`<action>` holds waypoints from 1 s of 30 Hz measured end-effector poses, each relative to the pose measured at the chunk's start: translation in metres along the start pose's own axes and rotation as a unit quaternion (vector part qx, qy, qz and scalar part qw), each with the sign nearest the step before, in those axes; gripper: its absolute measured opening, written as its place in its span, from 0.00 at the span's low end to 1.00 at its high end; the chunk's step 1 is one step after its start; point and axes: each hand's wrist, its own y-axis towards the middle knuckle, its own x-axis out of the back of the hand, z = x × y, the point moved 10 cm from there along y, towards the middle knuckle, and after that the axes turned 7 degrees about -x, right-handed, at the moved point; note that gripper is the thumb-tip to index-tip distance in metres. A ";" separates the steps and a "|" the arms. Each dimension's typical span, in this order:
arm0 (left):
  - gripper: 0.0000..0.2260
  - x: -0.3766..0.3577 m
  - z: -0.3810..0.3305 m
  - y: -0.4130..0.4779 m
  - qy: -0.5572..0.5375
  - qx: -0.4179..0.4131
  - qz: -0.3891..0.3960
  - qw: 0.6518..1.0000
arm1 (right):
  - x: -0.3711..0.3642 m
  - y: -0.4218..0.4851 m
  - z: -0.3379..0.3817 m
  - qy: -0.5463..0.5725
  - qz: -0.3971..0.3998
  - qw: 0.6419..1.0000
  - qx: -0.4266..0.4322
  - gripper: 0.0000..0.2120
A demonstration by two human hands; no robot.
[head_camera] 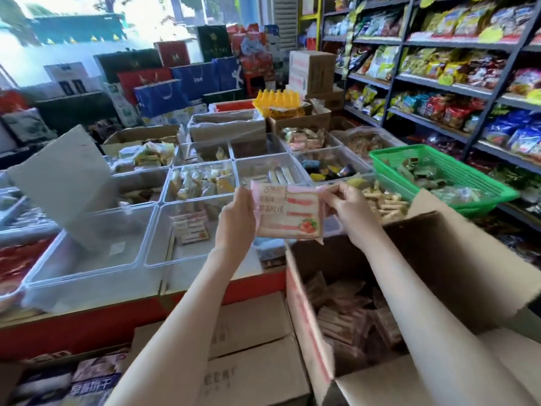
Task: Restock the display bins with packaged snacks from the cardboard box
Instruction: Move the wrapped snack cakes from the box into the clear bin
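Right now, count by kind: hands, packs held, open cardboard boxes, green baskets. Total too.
hands: 2 (left hand, right hand)
pink snack pack, gripped by both hands: 1
open cardboard box: 1
green basket: 1
total: 5

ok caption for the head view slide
Left hand and right hand hold a pink snack pack between the open cardboard box and clear display bins.
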 end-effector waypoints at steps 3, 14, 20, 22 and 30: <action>0.12 0.028 0.058 0.035 0.032 0.034 0.002 0.999 | -0.080 0.045 0.001 -0.057 0.005 0.998 0.009 0.08; 0.13 0.041 0.335 0.121 0.098 0.225 -0.007 0.969 | -0.303 0.189 -0.114 -0.199 0.032 0.978 -0.050 0.06; 0.14 -0.006 0.429 0.125 0.053 0.369 0.065 0.926 | -0.354 0.236 -0.217 -0.236 0.057 0.959 -0.147 0.14; 0.13 -0.020 0.457 0.122 0.024 0.408 0.073 0.910 | -0.365 0.243 -0.242 -0.231 0.054 0.957 -0.169 0.13; 0.17 -0.043 0.492 0.122 -0.056 0.445 0.041 0.893 | -0.410 0.260 -0.298 -0.238 0.118 0.942 -0.206 0.07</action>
